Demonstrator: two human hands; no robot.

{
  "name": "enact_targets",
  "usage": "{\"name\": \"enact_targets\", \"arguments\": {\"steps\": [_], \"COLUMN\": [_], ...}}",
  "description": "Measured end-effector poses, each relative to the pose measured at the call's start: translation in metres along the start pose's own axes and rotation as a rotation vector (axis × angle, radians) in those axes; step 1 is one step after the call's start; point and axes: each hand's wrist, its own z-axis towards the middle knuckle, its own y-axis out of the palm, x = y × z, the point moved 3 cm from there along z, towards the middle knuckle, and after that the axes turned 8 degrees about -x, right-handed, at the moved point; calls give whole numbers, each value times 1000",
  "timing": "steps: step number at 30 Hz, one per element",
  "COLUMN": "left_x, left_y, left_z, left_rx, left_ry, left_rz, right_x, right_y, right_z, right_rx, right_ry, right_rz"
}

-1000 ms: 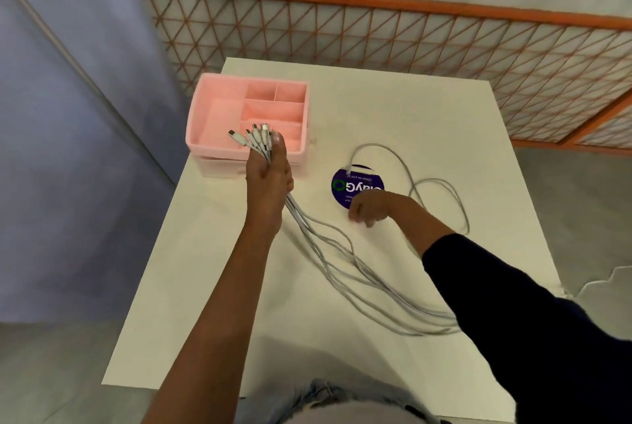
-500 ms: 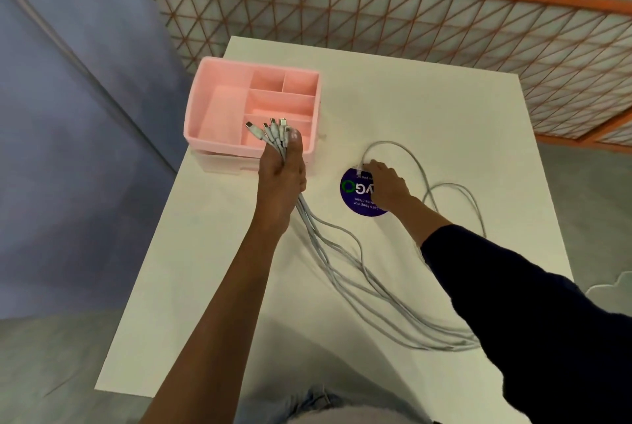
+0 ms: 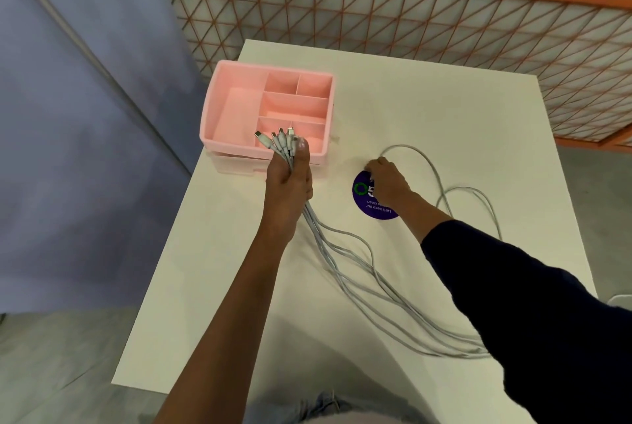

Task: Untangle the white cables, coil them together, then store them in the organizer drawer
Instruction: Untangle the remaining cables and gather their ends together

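cables (image 3: 359, 273): light, limp, best held at plug ends (image 3: 280, 139), which left hand (image 3: 289, 184) clenches; right hand (image 3: 388, 180), three o'clock, covers loose end, grip unclear.

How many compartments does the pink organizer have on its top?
5: one long compartment at left, two small at back right, one mid right, one front right, partly hidden by cable plugs.

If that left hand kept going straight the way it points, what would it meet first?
Probably the pink organizer: the left hand grips the white cables with their plugs over its front compartment. Height is unclear, so it might pass above the rim.
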Motion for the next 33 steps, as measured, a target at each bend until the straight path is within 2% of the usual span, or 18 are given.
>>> {"name": "enact_targets", "arguments": {"steps": [6,10,13,17,22,27,33], "left_x": [1,1,-1,-2,-1,0,9], "left_y": [1,2,1,2,6,16,33], "left_z": [-3,-5,-5,-8,-14,-24,-38], "left_rx": [-18,-42,-44,-42,-47,15,-82], "left_ry": [2,-13,-18,-19,3,6,22], "left_rz": [18,-6,-13,-30,25,81,86], "right_x": [7,-4,-19,-42,-68,-80,-87], "right_y": [0,2,-5,-32,-72,-83,-86], "right_z": [-9,-17,-22,-38,-86,-132,-159], "right_rx": [129,93,162,174,7,-57,-42], "right_ry": [35,-34,-37,-123,-366,-458,-505], "right_rz": [212,69,6,329,820,956,1067]}}
